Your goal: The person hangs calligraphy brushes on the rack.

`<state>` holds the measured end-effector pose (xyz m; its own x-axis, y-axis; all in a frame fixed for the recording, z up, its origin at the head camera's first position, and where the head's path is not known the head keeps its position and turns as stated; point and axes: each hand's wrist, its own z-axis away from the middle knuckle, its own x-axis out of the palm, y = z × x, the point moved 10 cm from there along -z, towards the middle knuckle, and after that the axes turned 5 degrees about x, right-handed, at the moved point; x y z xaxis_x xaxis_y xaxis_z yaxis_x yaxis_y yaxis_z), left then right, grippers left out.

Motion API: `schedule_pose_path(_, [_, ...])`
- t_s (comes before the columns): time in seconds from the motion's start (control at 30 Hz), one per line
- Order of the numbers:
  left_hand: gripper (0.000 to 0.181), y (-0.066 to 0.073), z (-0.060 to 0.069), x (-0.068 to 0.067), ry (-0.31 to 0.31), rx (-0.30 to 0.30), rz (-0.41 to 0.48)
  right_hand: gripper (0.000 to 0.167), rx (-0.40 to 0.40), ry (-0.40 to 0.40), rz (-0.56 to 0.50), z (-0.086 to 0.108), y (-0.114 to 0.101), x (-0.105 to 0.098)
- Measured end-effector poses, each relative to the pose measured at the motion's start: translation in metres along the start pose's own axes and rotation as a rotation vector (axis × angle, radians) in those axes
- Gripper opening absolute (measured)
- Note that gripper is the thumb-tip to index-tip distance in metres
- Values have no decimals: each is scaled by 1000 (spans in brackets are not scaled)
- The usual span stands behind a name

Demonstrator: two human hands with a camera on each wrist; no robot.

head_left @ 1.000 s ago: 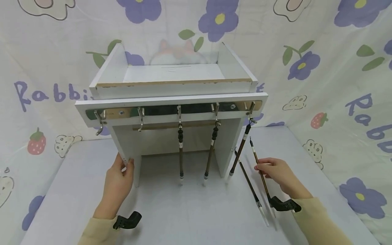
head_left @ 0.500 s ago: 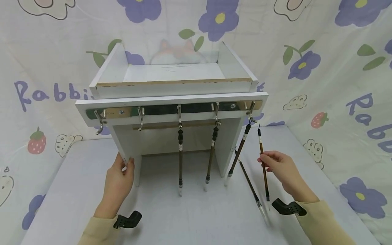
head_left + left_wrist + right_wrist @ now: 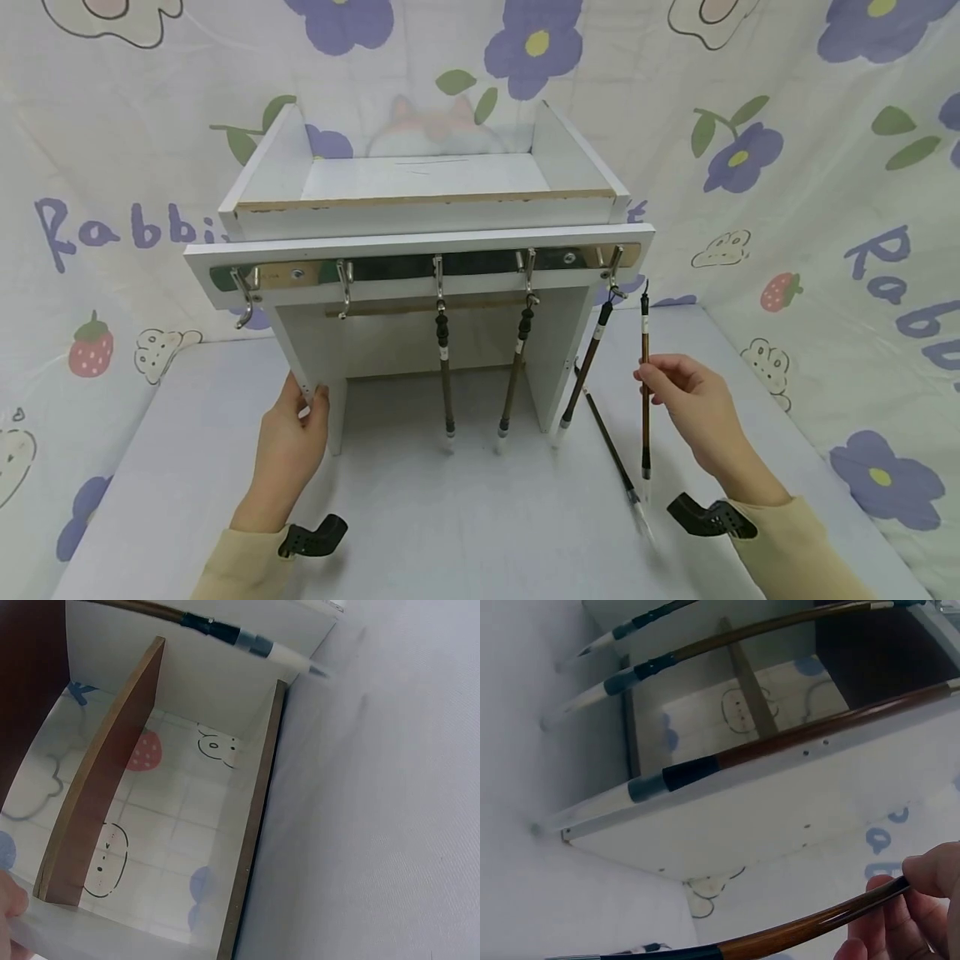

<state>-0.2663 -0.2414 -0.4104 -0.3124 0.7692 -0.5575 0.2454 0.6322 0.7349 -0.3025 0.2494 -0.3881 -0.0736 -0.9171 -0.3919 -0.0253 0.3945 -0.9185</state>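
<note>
Apparently, over half is done: three brushes [image 3: 446,379] hang, two bare hooks [image 3: 346,290] are left, the right hand [image 3: 693,412] pinches a fourth brush [image 3: 646,340], a fifth brush [image 3: 611,445] lies on the counter [image 3: 465,533], and the left hand [image 3: 287,454] grips the rack [image 3: 420,243].

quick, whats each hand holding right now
Left hand: holding the edge of the white side panel.
Right hand: holding a brush, tip down.
</note>
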Motion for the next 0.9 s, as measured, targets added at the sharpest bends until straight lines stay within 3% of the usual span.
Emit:
schedule_pose_path(0.33, [43, 1, -1, 0, 3, 13, 0, 30, -99, 51, -37, 13, -29, -2])
schedule_pose_path(0.9, [46, 1, -1, -1, 8, 12, -7, 17, -334, 195, -98, 39, -80, -9])
